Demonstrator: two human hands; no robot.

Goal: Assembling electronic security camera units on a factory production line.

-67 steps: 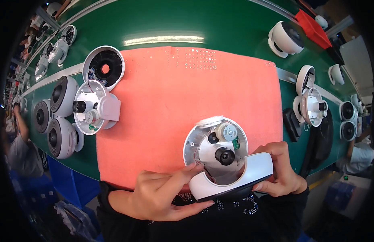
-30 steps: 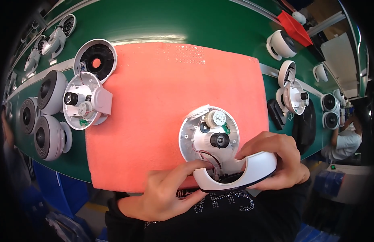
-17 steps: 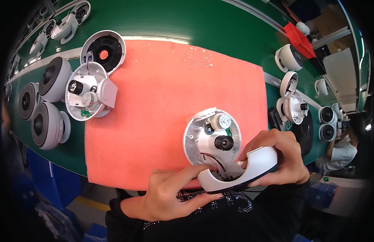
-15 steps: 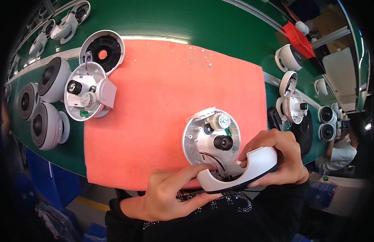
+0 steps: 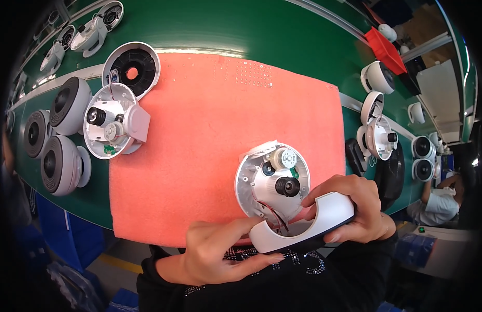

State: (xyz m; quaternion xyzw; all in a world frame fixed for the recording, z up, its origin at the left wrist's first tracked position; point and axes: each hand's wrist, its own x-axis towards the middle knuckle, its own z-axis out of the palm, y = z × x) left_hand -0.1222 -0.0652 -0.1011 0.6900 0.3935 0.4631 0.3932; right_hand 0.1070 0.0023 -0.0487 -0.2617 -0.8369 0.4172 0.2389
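Observation:
Both my hands grip a white curved cover [image 5: 329, 214] with a half-round cutout, held tilted near my body. My left hand [image 5: 215, 252] pinches its left end between thumb and fingers. My right hand [image 5: 368, 210] wraps round the right end, some fingertips reaching inside. Just beyond, an opened round white housing [image 5: 244, 179] rests on the orange mat [image 5: 189, 171]. It contains a black lens barrel [image 5: 287, 186], a pale round motor [image 5: 284, 158] and a bit of green circuit board. Thin dark and red wires [image 5: 272, 212] run from the housing toward the cover; their far ends are hidden.
Another opened housing [image 5: 127, 99] with its dark-lined shell [image 5: 149, 73] lies at the mat's left edge. Several grey-fronted round units [image 5: 59, 166] stand left of it. Small screws [image 5: 254, 75] dot the mat's far side. Right are more units [image 5: 378, 138], a red bin [image 5: 386, 49] and another person [image 5: 436, 205].
The cover has shifted slightly left and turned a little in my hands. My right fingers have moved along its inner side. The housing stays on the mat.

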